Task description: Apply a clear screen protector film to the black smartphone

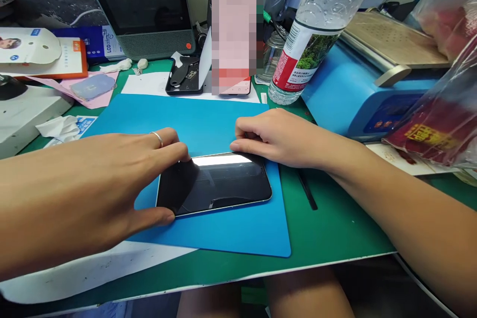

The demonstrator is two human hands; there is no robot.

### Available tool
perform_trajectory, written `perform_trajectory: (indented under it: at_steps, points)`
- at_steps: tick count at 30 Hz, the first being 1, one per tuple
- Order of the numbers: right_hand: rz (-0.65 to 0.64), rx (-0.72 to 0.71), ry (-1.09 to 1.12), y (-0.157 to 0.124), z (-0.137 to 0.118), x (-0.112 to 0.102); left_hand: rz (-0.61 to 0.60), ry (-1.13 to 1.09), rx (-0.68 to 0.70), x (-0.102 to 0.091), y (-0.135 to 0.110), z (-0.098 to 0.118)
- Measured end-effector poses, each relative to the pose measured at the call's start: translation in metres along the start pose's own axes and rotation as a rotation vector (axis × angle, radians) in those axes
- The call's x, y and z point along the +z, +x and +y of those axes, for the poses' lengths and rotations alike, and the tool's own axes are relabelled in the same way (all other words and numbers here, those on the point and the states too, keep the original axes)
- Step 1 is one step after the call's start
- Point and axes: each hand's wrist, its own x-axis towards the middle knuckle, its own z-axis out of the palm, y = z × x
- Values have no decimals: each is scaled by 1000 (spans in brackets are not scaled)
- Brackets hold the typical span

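Note:
A black-screened smartphone (223, 184) lies face up on a blue mat (246, 231), with light reflecting along its far edge. My left hand (122, 179), a ring on one finger, grips the phone's left end, thumb on the near edge and fingers on the far edge. At the far edge, towards the right, rests my right hand (276, 136). Its fingers are curled in and the thumb lies beside the phone's rim; whatever may be between the fingertips is hidden. A thin black strip (307, 191) lies on the green table right of the mat.
Behind the mat stand a propped-up phone (235, 82), a black box (185, 77) and a tilted water bottle (309, 39). A blue machine (335, 94) and a plastic bag (439, 124) crowd the right. A screen device (149, 10) stands back left; a white box (26, 119) sits left.

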Motion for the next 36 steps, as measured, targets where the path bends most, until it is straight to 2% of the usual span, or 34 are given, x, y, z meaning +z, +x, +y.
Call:
perform_trajectory:
  at_steps: [3,7,9,12,14,18,21,25,27,31,36]
  points:
    - [0,9,11,0,0,0,-98,68,75,-4,7,5]
    - [6,-8,31,1,0,-1,-164,61,54,-20,11,15]
    - [10,-9,35,1,0,-2,-145,78,51,-29,3,20]
    - [18,-12,31,2,1,-3,-25,112,5,-32,-23,21]
    - [13,-3,28,2,1,-3,56,136,-65,-25,-45,21]
    - [8,6,18,2,1,-4,51,107,-215,6,-80,22]
    - [10,-6,28,2,0,-4,196,35,-293,25,-91,29]
    - [20,-34,42,0,-1,-7,462,-103,-390,29,-88,46]
    - [19,-37,39,-1,-2,-8,542,-162,-416,25,-81,54]
    - [8,-42,42,-3,-3,-9,581,-247,-377,16,-62,63]
    - [16,-9,52,0,0,-4,635,-345,-333,11,-47,61]
